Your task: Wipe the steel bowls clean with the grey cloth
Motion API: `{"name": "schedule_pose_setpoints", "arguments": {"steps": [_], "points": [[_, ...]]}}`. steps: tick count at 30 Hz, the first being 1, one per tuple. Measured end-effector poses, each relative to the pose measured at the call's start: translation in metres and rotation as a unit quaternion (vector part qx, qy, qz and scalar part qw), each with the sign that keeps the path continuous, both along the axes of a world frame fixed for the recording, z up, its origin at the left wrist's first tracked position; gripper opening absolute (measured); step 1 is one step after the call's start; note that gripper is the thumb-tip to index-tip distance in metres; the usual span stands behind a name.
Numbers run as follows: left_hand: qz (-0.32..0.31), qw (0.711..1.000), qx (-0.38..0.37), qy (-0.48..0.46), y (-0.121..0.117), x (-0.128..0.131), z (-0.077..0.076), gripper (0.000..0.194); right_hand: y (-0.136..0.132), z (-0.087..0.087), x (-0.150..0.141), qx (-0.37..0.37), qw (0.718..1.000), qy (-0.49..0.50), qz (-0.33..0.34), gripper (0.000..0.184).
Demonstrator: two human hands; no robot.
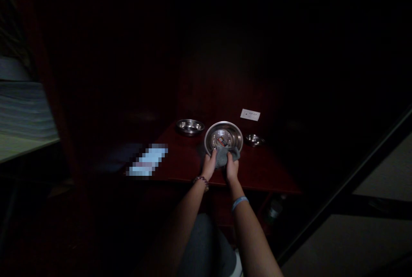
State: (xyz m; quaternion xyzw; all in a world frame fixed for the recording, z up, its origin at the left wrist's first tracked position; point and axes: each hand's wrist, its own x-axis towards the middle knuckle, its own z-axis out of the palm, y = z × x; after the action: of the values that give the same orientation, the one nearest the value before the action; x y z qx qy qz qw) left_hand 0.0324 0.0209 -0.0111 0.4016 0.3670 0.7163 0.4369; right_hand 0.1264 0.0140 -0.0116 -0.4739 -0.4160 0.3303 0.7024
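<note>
Bowl [229, 132], round and tilted, is just beyond left hand [209, 167], which pinches its near rim, and right hand [232, 167], equally near, pinching grey cloth [221, 158] there.

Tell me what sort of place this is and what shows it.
Most likely a dim indoor room, at a desk or table; it is too dark to say which room. The signs are a reddish tabletop, a white socket plate beyond it, and a handheld metal bowl.
</note>
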Motion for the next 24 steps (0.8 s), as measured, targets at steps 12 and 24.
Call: {"name": "schedule_pose_setpoints", "arguments": {"steps": [12, 24], "points": [[0.014, 0.998, -0.054, 0.034, 0.0025, -0.0015, -0.0007, 0.042, 0.0001, -0.0009, 0.0, 0.005, 1.0, -0.003, 0.002, 0.048], [0.085, 0.994, -0.074, 0.012, -0.0026, -0.0053, 0.0046, 0.036, -0.0058, 0.0044, -0.0029, 0.003, 0.999, -0.024, 0.023, 0.044]]}}
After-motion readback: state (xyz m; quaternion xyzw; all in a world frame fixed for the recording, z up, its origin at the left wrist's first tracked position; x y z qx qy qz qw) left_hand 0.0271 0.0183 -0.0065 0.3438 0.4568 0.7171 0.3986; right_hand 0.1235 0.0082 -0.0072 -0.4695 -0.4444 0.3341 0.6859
